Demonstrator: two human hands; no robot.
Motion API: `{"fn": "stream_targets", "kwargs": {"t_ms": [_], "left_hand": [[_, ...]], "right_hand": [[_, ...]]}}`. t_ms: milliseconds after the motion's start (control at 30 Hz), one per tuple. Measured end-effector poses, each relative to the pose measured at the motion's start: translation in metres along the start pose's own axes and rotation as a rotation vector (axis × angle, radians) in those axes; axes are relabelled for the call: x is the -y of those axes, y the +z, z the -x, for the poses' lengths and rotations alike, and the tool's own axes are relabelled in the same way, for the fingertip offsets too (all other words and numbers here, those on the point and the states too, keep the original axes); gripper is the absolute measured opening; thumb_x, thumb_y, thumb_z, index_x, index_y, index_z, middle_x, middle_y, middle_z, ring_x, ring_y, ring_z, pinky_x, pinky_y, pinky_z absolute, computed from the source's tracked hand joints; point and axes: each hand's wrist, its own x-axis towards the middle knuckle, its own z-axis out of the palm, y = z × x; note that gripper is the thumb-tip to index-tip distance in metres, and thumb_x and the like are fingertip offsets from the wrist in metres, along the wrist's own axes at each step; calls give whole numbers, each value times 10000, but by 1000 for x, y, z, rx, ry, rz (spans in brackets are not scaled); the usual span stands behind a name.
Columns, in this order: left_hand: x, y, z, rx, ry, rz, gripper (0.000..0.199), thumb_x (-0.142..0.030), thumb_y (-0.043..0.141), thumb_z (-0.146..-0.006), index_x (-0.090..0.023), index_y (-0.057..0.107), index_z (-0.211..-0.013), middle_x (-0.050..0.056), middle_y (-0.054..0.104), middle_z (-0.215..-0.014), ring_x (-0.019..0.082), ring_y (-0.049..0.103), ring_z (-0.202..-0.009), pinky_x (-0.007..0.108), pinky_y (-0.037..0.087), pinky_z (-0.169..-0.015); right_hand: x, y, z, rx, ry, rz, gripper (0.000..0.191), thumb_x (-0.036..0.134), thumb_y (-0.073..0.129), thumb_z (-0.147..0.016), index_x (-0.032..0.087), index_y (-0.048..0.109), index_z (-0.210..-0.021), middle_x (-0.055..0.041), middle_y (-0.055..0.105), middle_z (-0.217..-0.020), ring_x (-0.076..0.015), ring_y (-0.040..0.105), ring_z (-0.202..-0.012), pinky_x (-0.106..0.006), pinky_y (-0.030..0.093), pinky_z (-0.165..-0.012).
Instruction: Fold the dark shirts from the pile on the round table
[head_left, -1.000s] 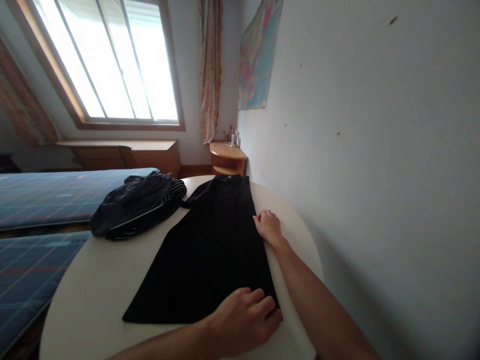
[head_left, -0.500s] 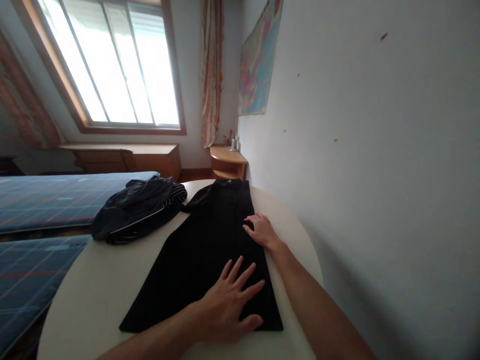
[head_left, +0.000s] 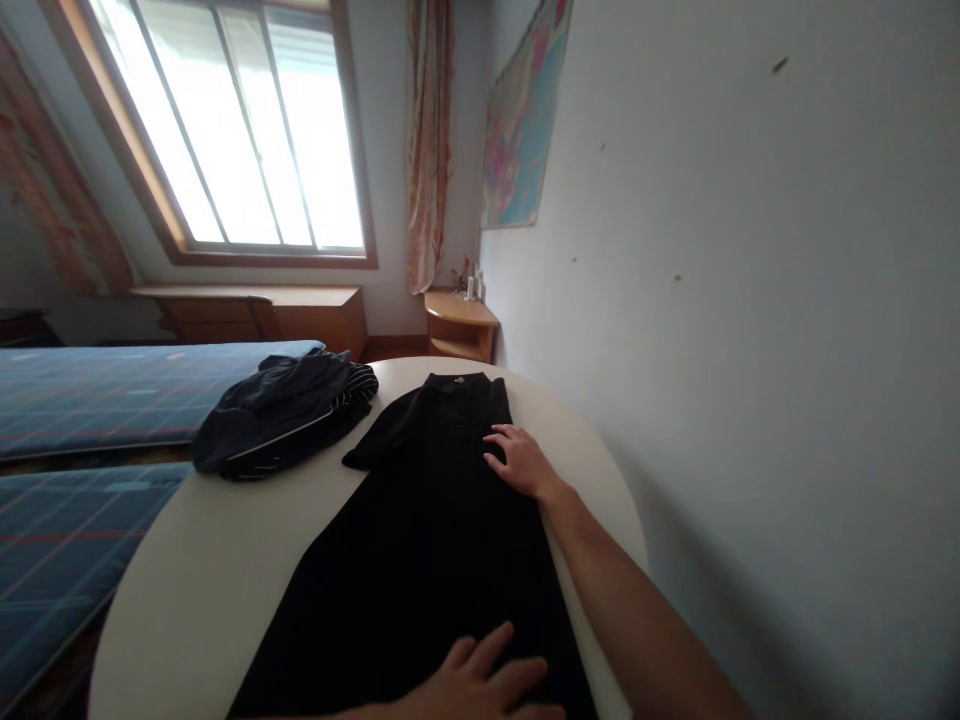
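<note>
A black short-sleeved polo shirt (head_left: pixel 420 540) lies spread on a round white table (head_left: pixel 187 590), its collar at the far end and its lower part running out of the bottom of the view. Low in the picture, my left hand (head_left: pixel 480 685) rests on the lower part of the shirt, fingers apart; the frame edge cuts off its wrist side. Further up, my right hand (head_left: pixel 523 463) lies on the shirt's right edge below the sleeve, with fingers loosely spread and nothing seen in them.
A dark heap of clothing (head_left: pixel 277 410) with white striping sits at the table's left far edge. Blue plaid mattresses (head_left: pixel 97 400) adjoin on the left. A white wall (head_left: pixel 750 350) rises on the right. Beyond the table stands a small wooden corner shelf (head_left: pixel 461 308).
The shirt has slid toward me, so its hem is now out of view. My left hand has moved down toward the bottom edge; my right hand has stayed almost in place.
</note>
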Motion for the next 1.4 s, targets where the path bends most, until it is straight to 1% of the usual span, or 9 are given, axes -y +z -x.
{"fn": "stream_targets", "kwargs": {"t_ms": [100, 200, 433, 533, 667, 867, 1067, 1233, 1400], "left_hand": [[17, -64, -14, -63, -193, 146, 404, -412, 593, -934, -277, 595, -1315, 63, 648, -1321, 294, 603, -1213, 461, 481, -1031], [40, -87, -23, -56, -195, 75, 592, -386, 647, -871, -252, 511, -1431, 115, 345, -1593, 395, 272, -1468, 583, 284, -1162], [41, -54, -12, 18, -190, 127, 775, -492, 599, -905, -252, 281, -1570, 134, 148, -1651, 428, 88, -1503, 652, 182, -1174], [45, -66, -18, -41, -167, 117, 577, -528, 517, -952, -279, 462, -1469, 104, 366, -1583, 398, 299, -1452, 592, 319, -1138], [83, -84, -38, -127, -144, 32, 329, -411, 532, -960, -256, 660, -1221, 69, 606, -1349, 283, 562, -1230, 469, 416, -1080], [128, -69, -44, -186, -236, 62, 516, -348, 585, -908, -249, 524, -1411, 82, 421, -1553, 312, 347, -1447, 526, 285, -1183], [127, -66, -40, -152, -253, 124, 532, -348, 570, -920, -244, 497, -1437, 82, 375, -1583, 295, 299, -1476, 532, 246, -1205], [126, -69, -42, -153, -266, 141, 529, -332, 578, -912, -235, 510, -1427, 83, 375, -1583, 289, 293, -1480, 525, 240, -1211], [126, -67, -42, -155, -271, 146, 533, -337, 581, -911, -235, 506, -1429, 82, 373, -1585, 288, 290, -1481, 527, 233, -1213]], "right_hand": [[-3, 4, 0, 48, -5, -25, 357, 356, 585, -929, 199, 655, -1242, -98, 619, -1336, -230, 503, -1283, -389, 310, -1129], [-2, 2, 0, 32, 1, -28, 329, 353, 585, -926, 209, 666, -1212, -88, 651, -1286, -228, 532, -1244, -393, 321, -1111], [13, -11, -16, 59, 123, 97, 263, 368, 486, -975, 218, 700, -1005, -72, 731, -1049, -227, 638, -1031, -361, 408, -946], [16, -11, -38, 77, 234, 162, 286, 383, 458, -984, 206, 682, -982, -82, 741, -987, -240, 673, -962, -371, 430, -896], [13, -4, -75, 82, 374, 211, 279, 379, 481, -972, 174, 640, -1073, -124, 727, -1060, -260, 680, -1001, -366, 459, -872], [-5, 6, -118, 67, 571, 225, 417, 384, 548, -946, 134, 511, -1278, -195, 645, -1230, -294, 651, -1110, -377, 495, -884], [-29, 17, -140, 32, 648, 254, 536, 477, 610, -890, 116, 524, -1277, -202, 649, -1219, -315, 652, -1108, -399, 512, -888], [-42, 24, -146, 20, 648, 246, 382, 441, 517, -924, 154, 652, -1137, -179, 685, -1147, -307, 670, -1053, -390, 513, -840], [-46, 25, -148, -151, 574, 216, 335, 396, 419, -961, 204, 677, -1054, -126, 693, -1100, -262, 659, -1012, -367, 491, -848]]}}
